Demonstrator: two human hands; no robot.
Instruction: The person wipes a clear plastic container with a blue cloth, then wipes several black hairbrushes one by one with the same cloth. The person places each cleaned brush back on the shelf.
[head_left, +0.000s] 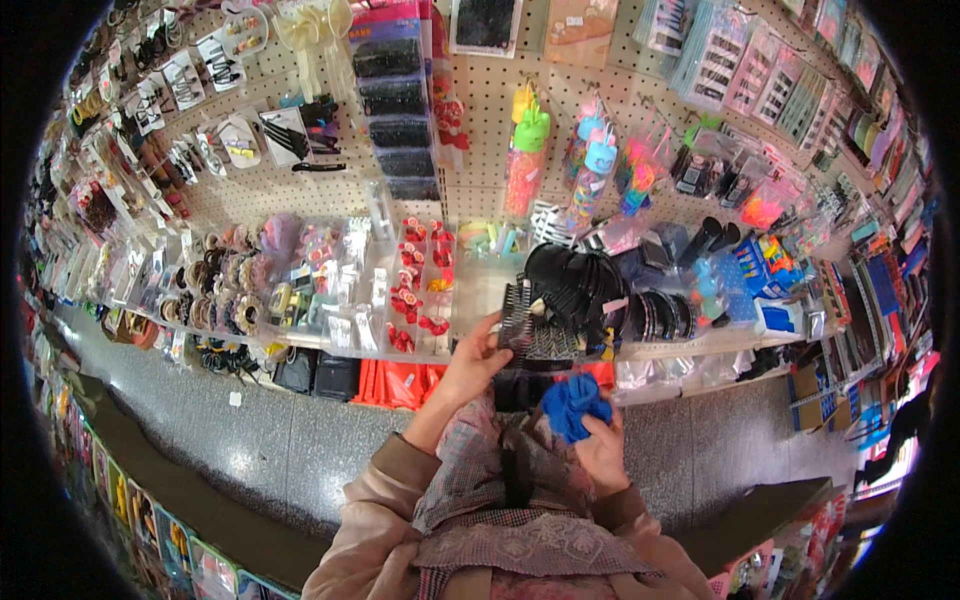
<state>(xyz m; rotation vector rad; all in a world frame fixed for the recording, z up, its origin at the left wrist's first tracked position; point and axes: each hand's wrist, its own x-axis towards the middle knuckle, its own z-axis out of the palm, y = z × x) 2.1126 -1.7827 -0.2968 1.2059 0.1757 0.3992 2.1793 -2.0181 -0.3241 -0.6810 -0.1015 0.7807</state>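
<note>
My left hand grips the lower end of a black toothed hair comb, held upright at the front edge of the shelf. Just right of the comb lies a pile of black headbands, overlapping one another. Lower down, in front of my body, my right hand pinches a bunched blue cloth. Its folds hide part of my fingers. A partly bare shelf compartment lies behind my left hand.
A pegboard rises behind the shelf, hung with hair accessories. Scrunchies and red hair ornaments fill bins to the left. Orange-red packages sit below the shelf. A brown ledge runs behind me over the speckled floor.
</note>
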